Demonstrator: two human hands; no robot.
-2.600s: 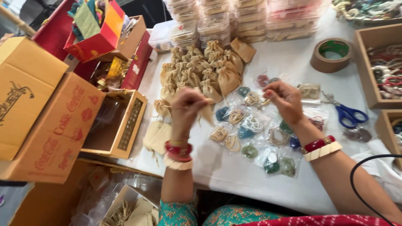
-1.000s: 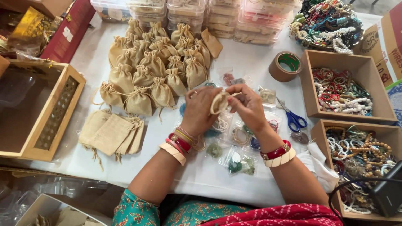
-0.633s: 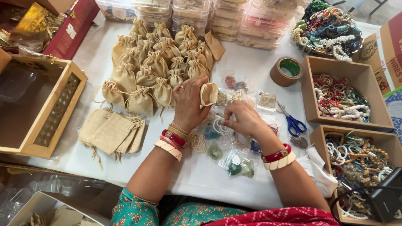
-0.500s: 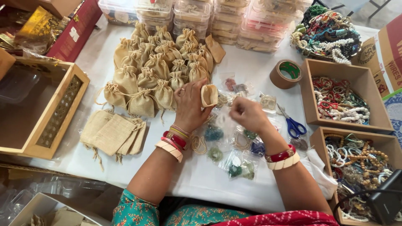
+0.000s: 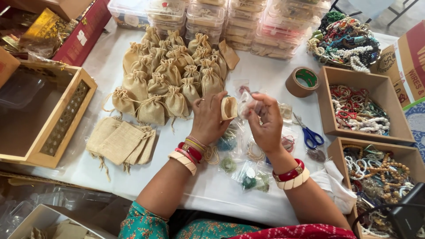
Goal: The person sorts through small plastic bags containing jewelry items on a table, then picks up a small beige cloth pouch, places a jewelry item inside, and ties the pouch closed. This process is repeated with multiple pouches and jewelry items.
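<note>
Jute pouch (image 5: 229, 108) in left hand (image 5: 210, 119)

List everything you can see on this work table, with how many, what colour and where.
Open pouch: one, tan, held in the left hand.
Clear packet: one, see-through, pinched by the right hand.
Filled drawstring pouches: a heap, tan, table centre.
Flat pouches: a small stack, tan, near-left of the heap.
Bead packets: several, clear, under the hands.
Tape roll: one, brown, right of the heap.
Scissors: one, blue-handled, beside the tape.
Bead trays: two, wooden, right edge.
Loose bead strands: a pile, mixed colours, far right.
Plastic boxes: stacked, clear, far edge.
Wooden box: one, open, left.
Left hand: bangled.
Right hand: bangled.
</note>
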